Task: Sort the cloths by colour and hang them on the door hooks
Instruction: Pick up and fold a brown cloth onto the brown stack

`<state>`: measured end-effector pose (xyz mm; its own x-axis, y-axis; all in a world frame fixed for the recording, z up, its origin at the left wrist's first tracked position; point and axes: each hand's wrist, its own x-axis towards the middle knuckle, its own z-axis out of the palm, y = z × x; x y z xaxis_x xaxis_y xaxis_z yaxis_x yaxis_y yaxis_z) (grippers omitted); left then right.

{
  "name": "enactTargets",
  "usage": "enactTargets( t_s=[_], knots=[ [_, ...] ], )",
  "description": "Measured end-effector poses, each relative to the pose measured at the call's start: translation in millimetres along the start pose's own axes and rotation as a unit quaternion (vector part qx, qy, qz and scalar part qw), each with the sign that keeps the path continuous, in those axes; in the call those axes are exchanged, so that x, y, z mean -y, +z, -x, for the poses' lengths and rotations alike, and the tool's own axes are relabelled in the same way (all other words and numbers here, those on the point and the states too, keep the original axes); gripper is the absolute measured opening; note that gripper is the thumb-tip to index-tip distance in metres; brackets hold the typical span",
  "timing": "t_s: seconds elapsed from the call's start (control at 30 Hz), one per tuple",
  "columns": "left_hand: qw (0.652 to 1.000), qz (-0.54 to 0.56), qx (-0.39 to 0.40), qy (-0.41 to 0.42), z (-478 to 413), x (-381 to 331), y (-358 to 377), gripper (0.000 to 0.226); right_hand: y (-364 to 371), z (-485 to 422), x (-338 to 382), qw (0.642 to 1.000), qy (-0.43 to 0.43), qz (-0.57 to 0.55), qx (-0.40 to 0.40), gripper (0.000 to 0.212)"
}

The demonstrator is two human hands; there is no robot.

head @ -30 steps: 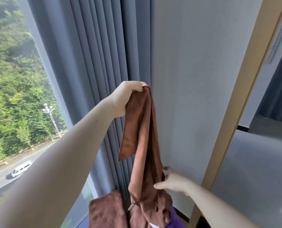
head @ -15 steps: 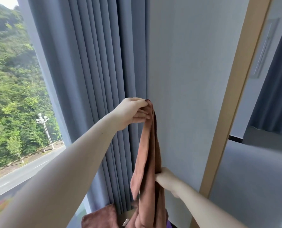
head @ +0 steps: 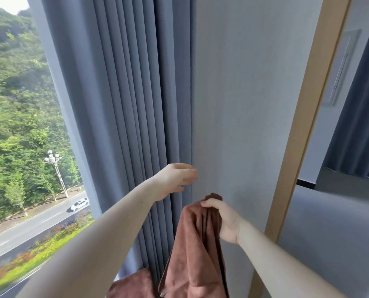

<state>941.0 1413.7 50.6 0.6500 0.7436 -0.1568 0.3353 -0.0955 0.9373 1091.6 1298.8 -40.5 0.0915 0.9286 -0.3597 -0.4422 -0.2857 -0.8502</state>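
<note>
Cloth [head: 196,254]: one brown, plush-textured piece, plain in colour with no pattern visible. It is bunched into vertical folds at the top and hangs straight down from there, widening toward the bottom edge of the view, where it runs out of sight. It is held up in the air in front of the grey wall [head: 239,104], just right of the curtain [head: 125,104]. Whether it touches the wall cannot be told.

Right hand [head: 224,220]: fingers curled over the gathered top of the cloth, thumb side toward the viewer. A small tuft of fabric sticks up above the knuckles. The grip carries the cloth's whole visible weight.

Left hand [head: 175,179]: raised above and to the left of the right hand, at the line where curtain meets wall. Fingers are loosely extended and somewhat blurred; it holds nothing and is apart from the cloth.

Second cloth [head: 131,286]: same brown colour, lying low at the bottom edge, beside and left of the hanging one. What it rests on is out of view.

Surroundings: the blue-grey curtain is drawn into tight pleats. Left of it a window [head: 17,104] looks down on trees, a road [head: 28,229], a white car [head: 79,204] and a lamp post [head: 55,166]. Right of the wall runs a tan wooden frame [head: 304,125], with a darker curtain beyond it.
</note>
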Motion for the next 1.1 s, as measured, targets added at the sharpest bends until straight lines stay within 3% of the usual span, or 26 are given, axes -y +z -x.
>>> enactTargets(
  t_s=[0.13,0.23,0.3,0.33,0.4,0.47,0.5,0.57,0.63,0.77,0.87,0.97,1.1],
  knots=[
    [1.0,-0.021,0.002,-0.017,5,17,-1,0.019,1,2,6,0.999,-0.009,-0.049,0.001,0.031],
    [0.998,-0.049,-0.034,-0.025,7,37,0,0.021,1,4,11,0.999,-0.012,-0.052,0.013,0.04],
    [0.986,-0.158,-0.041,-0.035,6,61,-2,0.024,0,1,15,0.998,-0.019,-0.059,0.012,0.045],
    [0.961,-0.273,-0.038,-0.036,4,76,-5,0.028,1,1,17,0.997,-0.024,-0.068,0.012,0.047],
    [0.877,-0.477,0.011,-0.059,5,103,-10,0.032,3,-1,20,0.996,-0.034,-0.083,0.007,0.042],
    [0.832,-0.535,0.102,-0.109,14,118,-6,0.019,3,-2,23,0.995,-0.047,-0.088,-0.005,0.03],
    [0.83,-0.519,0.15,-0.138,18,122,-1,0.02,3,-2,25,0.994,-0.054,-0.091,-0.012,0.028],
    [0.86,-0.415,0.213,-0.208,27,125,8,0.039,4,-4,28,0.992,-0.072,-0.1,-0.027,0.028],
    [0.9,-0.298,0.221,-0.23,27,129,16,0.056,7,-6,30,0.988,-0.09,-0.116,-0.043,0.026],
    [0.973,-0.186,0.039,-0.131,23,119,28,0.022,8,-10,35,0.982,-0.109,-0.138,-0.07,0.029],
    [0.994,-0.08,-0.039,-0.056,21,105,28,0.028,5,-8,39,0.98,-0.117,-0.141,-0.08,0.025],
    [0.967,0.18,-0.12,-0.132,12,91,24,0.035,-2,-6,44,0.978,-0.126,-0.146,-0.084,0.025],
    [0.932,0.303,-0.163,-0.11,15,64,16,0.027,-10,0,52,0.978,-0.132,-0.138,-0.086,0.02]
  ],
)
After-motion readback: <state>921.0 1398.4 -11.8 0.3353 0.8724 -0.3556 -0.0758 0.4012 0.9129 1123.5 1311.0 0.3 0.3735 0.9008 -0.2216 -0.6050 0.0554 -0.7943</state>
